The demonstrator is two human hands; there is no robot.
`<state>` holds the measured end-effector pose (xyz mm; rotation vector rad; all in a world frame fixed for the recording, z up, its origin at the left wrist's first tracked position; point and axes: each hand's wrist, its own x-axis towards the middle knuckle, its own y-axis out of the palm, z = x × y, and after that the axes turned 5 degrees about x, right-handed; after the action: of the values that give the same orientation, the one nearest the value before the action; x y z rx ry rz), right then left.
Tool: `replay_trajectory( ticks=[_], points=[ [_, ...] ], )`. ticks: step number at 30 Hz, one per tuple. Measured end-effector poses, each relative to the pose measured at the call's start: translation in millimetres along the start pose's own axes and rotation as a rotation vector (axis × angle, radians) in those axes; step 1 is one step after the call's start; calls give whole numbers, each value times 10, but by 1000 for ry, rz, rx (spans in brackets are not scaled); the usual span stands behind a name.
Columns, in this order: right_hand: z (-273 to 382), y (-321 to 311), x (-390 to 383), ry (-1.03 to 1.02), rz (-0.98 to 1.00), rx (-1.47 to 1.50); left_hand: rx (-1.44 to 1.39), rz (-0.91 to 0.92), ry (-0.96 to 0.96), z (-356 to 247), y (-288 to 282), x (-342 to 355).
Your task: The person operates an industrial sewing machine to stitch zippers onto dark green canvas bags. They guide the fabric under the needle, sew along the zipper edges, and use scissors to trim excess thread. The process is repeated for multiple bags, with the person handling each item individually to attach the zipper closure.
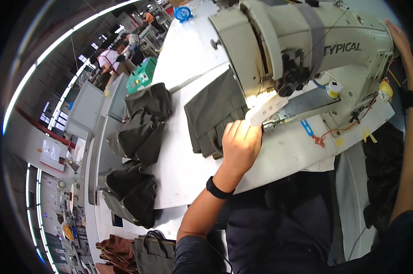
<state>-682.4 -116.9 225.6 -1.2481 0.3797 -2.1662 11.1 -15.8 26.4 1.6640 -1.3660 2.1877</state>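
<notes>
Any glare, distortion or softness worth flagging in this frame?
Head view: glare washes out the needle area under the sewing machine; head view: fisheye bends the ceiling light strip into an arc; head view: left hand looks fairly sharp, distant workers soft.

One industrial sewing machine (327, 34) is standing toward two o'clock, one green box (143, 75) toward half past ten; two hands (241, 145) and two black wristbands (219, 188) are showing.

Stretched out as a white tabletop (179, 173). Bore a cream sewing machine (352, 50) to the right, with a dark folded fabric piece (218, 107) lying beside its needle end. Carried dark fabric bundles (140, 141) along the left, a blue round object (183, 14) at the far end, and orange cord (319, 140) near the machine's base.
</notes>
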Motion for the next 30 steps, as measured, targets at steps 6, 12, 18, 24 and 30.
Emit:
replay_trajectory(
  ticks=[6, 12, 18, 24, 30],
  points=[
    [470, 987, -1408, 182, -547, 534, 55, 71, -53, -9, -138, -47],
    [427, 391, -1657, 131, -513, 594, -92, 368, 50, 348, -380, 372],
    [2193, 794, -3982, 30, 75, 922, -259, 502, 263, 698, -72, 692],
    [3262, 1647, -4032, 410, 567, 1190, -508, 678, 76, 537, -109, 953],
    [3467, 1955, -3866, 475, 719, 1246, -435, 526, 290, 737, 7, 869]
  ],
)
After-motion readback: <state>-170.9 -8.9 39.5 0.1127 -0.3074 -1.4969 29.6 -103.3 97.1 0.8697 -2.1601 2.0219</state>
